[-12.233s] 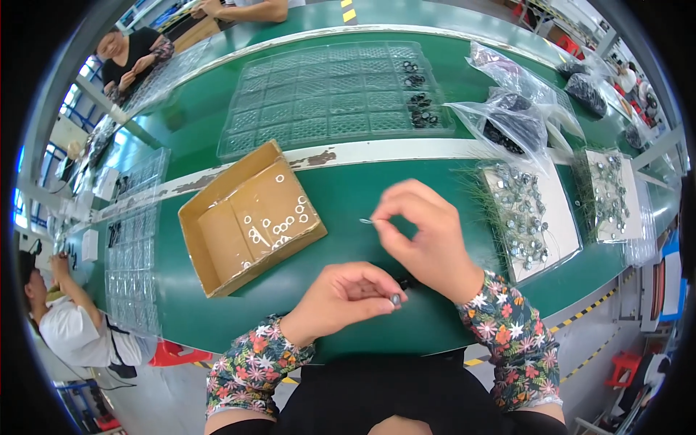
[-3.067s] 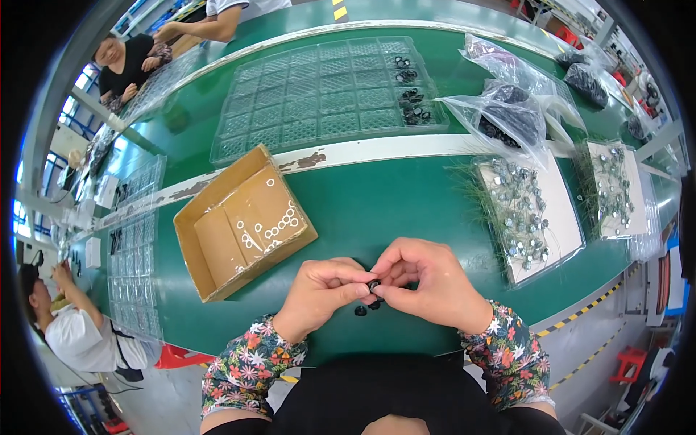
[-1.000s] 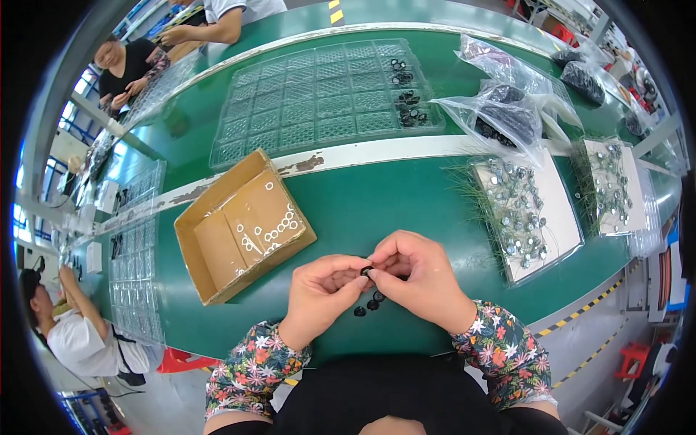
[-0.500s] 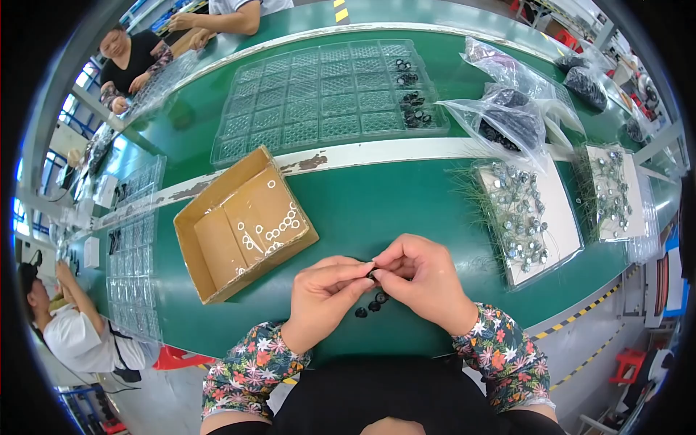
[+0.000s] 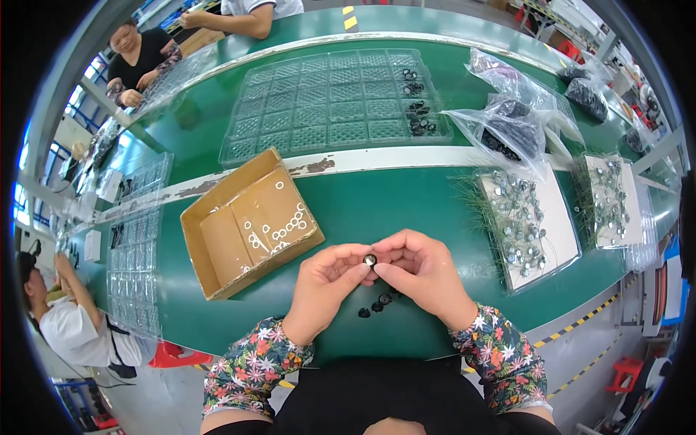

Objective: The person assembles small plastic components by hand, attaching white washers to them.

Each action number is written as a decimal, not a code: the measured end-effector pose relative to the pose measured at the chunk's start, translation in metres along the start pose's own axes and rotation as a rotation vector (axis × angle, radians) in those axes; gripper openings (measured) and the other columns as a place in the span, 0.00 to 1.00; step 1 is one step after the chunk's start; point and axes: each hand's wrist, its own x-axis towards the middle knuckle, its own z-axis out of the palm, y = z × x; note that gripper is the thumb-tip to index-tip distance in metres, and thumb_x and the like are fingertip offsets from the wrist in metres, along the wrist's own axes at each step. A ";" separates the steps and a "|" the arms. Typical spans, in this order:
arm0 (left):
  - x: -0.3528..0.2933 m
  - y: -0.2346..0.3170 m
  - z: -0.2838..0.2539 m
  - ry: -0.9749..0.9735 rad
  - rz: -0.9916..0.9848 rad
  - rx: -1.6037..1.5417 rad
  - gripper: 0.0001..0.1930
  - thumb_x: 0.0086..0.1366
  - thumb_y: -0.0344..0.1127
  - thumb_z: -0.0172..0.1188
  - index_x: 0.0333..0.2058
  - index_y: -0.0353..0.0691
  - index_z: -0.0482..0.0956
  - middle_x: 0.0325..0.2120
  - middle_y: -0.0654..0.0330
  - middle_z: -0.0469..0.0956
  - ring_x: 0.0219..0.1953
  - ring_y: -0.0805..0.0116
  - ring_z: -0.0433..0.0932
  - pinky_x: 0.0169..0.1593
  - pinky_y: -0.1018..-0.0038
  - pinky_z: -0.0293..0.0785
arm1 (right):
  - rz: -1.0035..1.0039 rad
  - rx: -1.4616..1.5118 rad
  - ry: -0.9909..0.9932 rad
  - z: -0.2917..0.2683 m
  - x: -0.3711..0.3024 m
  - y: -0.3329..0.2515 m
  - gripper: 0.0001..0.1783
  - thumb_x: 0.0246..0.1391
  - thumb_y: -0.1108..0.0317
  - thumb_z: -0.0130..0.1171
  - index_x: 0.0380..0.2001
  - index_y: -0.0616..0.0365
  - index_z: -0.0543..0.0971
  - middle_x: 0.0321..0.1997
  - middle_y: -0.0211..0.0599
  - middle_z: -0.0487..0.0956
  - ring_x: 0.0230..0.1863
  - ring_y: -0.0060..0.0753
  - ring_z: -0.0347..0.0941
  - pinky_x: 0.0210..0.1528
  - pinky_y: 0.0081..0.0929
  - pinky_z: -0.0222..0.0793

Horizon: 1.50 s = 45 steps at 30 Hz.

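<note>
Between my hands is a small black round part (image 5: 370, 260), its pale shiny centre facing up. My left hand (image 5: 324, 286) pinches it between thumb and fingertips. My right hand (image 5: 424, 279) is closed against its other side, thumb and fingertips at its edge; the curled fingers partly hide that contact. Just below the hands, several similar black round parts (image 5: 377, 307) lie in a short slanting row on the green table (image 5: 406, 337). To the left, an open cardboard box (image 5: 217, 250) has white rings (image 5: 279, 233) scattered on its bottom, mostly toward its right side.
A clear compartment tray (image 5: 312, 101) beyond the white rail holds black parts in its right column. Plastic bags (image 5: 507, 119) of black parts lie far right. Wired metallic pieces cover a white board (image 5: 547, 225) at right. Co-workers sit at left and far left.
My fingers have turned the black part, so its pale centre now shows. Both hands stay close together. The whole view has shifted slightly.
</note>
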 end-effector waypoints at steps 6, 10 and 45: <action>0.000 0.002 -0.006 0.018 -0.054 -0.131 0.13 0.60 0.22 0.50 0.45 0.35 0.72 0.33 0.59 0.75 0.32 0.75 0.73 0.35 0.78 0.70 | -0.076 -0.159 0.004 0.009 -0.006 -0.001 0.22 0.46 0.79 0.58 0.47 0.61 0.67 0.35 0.31 0.74 0.34 0.18 0.71 0.38 0.16 0.69; 0.003 0.003 -0.005 0.028 -0.050 -0.189 0.14 0.60 0.22 0.50 0.45 0.35 0.72 0.33 0.61 0.75 0.33 0.75 0.72 0.35 0.79 0.69 | -0.132 -0.290 0.051 0.009 -0.006 0.001 0.22 0.45 0.78 0.58 0.46 0.61 0.68 0.28 0.34 0.75 0.27 0.19 0.73 0.29 0.17 0.70; 0.135 0.129 0.006 0.050 0.134 0.238 0.10 0.56 0.28 0.58 0.38 0.34 0.71 0.34 0.57 0.77 0.29 0.77 0.71 0.34 0.82 0.70 | -0.617 -0.823 0.138 -0.039 -0.027 -0.031 0.07 0.39 0.75 0.62 0.26 0.58 0.77 0.32 0.37 0.75 0.32 0.38 0.74 0.32 0.28 0.71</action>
